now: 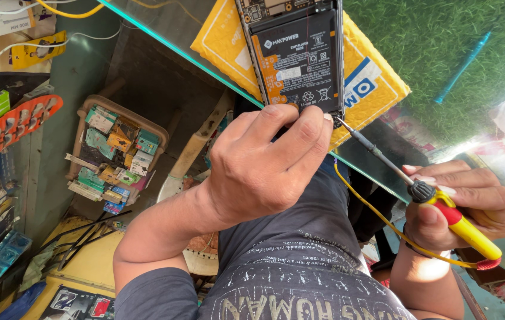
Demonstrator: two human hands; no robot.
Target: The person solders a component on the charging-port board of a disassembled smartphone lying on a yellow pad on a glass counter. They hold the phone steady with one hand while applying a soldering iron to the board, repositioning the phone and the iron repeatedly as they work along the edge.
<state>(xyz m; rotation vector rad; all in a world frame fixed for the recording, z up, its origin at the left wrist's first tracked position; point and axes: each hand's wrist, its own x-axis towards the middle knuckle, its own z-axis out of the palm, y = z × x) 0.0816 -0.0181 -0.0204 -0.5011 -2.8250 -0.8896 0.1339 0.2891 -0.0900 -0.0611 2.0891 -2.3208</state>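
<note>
Dark printed shirt [300, 278] is seen nearest the lens, with both forearms raised from it. Left hand [264, 166] — fingers curled, pressed on the lower edge of an opened phone [297, 53], which is steadied on a yellow padded envelope [229, 41] laid on the glass bench [163, 35]. Back cover is already off; the black battery [300, 56] and part of the circuit board are exposed. Right hand [466, 204] — closed around the yellow-and-red handle of a soldering iron [418, 189], its tip set at the phone's bottom corner, just beside the left fingertips; a yellow cord [377, 213] trails from it. Work is judged to be mid-repair: opening done, joint in hand, reassembly left. Below the glass, a basket of small boxes [116, 154] is noted.
</note>
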